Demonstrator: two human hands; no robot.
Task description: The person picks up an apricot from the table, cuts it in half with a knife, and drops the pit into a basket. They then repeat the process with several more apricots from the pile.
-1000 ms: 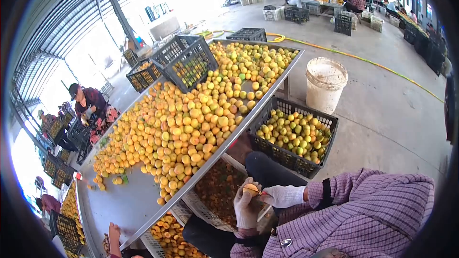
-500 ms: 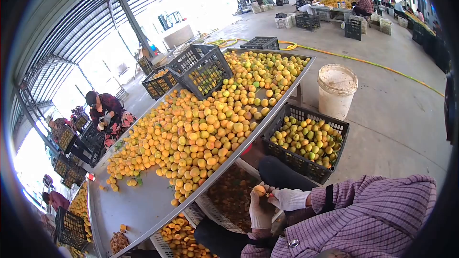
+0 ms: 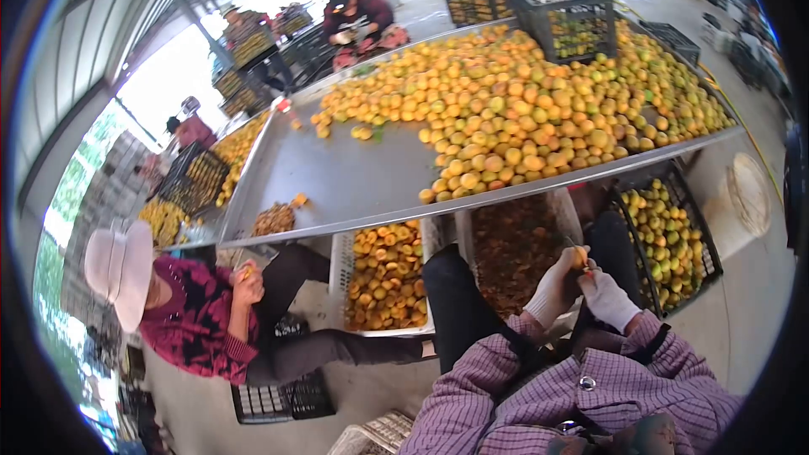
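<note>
Both my hands wear white gloves and meet low in front of me, over a crate of dark brown pits (image 3: 516, 240). My left hand (image 3: 552, 291) is closed around an apricot (image 3: 580, 258). Fingers bent, my right hand (image 3: 608, 298) presses close to that fruit. It grips a small red-handled tool, mostly hidden now; the red shows better in the earlier view. A thin dark tip sticks out above the apricot. To the left of the pits stands a white crate (image 3: 339, 286) of halved apricots.
A metal table (image 3: 320, 173) ahead bears heaped apricots (image 3: 522, 109), a pile of pits (image 3: 274, 219) and a black crate (image 3: 581, 21). Another black crate (image 3: 716, 261) of greener fruit and a white bucket (image 3: 748, 194) stand right. A person in a hat (image 3: 198, 303) sits left; others work beyond.
My view has swung left, bringing the seated person and the crate of halved apricots into sight. My hands stay together on the apricot.
</note>
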